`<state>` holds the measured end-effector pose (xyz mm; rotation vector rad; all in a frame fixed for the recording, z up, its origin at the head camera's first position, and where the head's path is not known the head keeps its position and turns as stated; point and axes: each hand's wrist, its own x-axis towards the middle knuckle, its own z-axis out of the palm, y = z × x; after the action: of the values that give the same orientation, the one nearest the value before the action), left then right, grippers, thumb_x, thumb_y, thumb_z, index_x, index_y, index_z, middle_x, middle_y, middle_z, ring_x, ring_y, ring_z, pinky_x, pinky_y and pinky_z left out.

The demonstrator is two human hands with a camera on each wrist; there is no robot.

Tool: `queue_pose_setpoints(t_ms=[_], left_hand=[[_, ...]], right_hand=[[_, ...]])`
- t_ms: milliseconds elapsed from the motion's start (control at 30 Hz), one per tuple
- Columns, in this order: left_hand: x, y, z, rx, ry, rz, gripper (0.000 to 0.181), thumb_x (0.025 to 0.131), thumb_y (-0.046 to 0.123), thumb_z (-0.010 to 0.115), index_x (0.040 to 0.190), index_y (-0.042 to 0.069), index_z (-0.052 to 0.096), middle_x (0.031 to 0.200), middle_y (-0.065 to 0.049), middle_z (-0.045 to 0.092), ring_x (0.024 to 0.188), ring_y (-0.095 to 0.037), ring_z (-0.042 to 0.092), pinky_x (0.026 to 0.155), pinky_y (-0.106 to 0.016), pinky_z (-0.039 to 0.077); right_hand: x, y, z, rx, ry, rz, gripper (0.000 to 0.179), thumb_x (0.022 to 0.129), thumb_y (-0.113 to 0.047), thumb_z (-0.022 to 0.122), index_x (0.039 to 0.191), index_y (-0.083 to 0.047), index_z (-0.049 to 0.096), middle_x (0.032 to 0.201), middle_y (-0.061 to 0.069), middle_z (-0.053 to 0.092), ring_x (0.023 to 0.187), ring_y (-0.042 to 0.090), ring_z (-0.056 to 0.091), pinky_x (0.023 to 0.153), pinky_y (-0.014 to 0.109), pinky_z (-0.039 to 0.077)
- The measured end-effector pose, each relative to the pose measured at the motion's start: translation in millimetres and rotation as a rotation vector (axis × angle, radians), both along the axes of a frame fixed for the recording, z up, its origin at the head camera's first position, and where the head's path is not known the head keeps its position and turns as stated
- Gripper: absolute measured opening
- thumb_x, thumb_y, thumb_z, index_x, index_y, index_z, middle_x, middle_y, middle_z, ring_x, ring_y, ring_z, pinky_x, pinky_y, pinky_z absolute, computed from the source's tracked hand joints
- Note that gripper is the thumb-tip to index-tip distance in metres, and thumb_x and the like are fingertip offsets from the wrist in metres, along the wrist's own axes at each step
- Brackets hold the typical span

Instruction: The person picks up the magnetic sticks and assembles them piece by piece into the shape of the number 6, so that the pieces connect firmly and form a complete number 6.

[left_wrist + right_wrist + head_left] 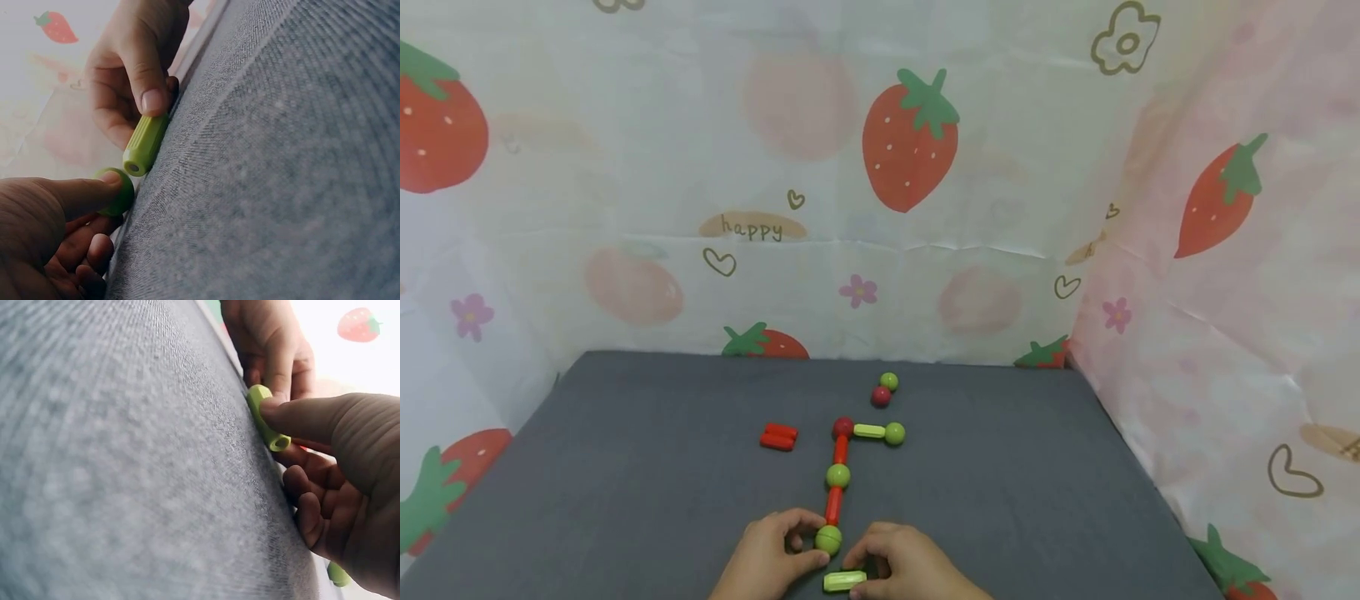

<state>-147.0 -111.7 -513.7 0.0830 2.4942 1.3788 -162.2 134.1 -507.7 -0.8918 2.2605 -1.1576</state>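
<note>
My left hand pinches a green ball at the near end of a chain of balls and rods on the dark cloth. A short yellow-green ribbed rod is between the thumb and fingers of my right hand, just in front of that ball. In the left wrist view the rod points its holed end at the green ball; whether they touch I cannot tell. From the held ball, a red rod leads to another green ball.
Farther along, a red rod reaches a red ball, where a yellow-green rod turns right to a green ball. Two loose red rods lie left. Behind are a loose red ball and green ball.
</note>
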Motion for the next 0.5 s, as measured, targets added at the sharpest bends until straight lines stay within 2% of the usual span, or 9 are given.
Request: queue_pose_setpoints(t_ms=[333, 500], left_hand=[[-0.6, 0.3, -2.1, -0.010, -0.014, 0.004, 0.044, 0.071, 0.039, 0.084, 0.109, 0.021, 0.071, 0.087, 0.003, 0.064, 0.075, -0.016, 0.053, 0.062, -0.032, 0.042], [-0.8, 1.1, -1.4, -0.005, -0.006, 0.003, 0.044, 0.072, 0.041, 0.084, 0.109, 0.022, 0.071, 0.088, 0.003, 0.064, 0.076, -0.016, 0.053, 0.062, -0.032, 0.042]], right_hand=[[1.1, -0.7, -3.9, 0.014, 0.062, 0.019, 0.017, 0.086, -0.035, 0.073, 0.103, -0.032, 0.073, 0.088, -0.016, 0.061, 0.062, -0.002, 0.050, 0.056, 0.019, 0.045], [-0.2, 0.8, -2.0, -0.050, 0.025, 0.033, 0.018, 0.088, -0.036, 0.071, 0.105, -0.031, 0.073, 0.091, -0.014, 0.063, 0.064, -0.001, 0.052, 0.057, 0.020, 0.047]])
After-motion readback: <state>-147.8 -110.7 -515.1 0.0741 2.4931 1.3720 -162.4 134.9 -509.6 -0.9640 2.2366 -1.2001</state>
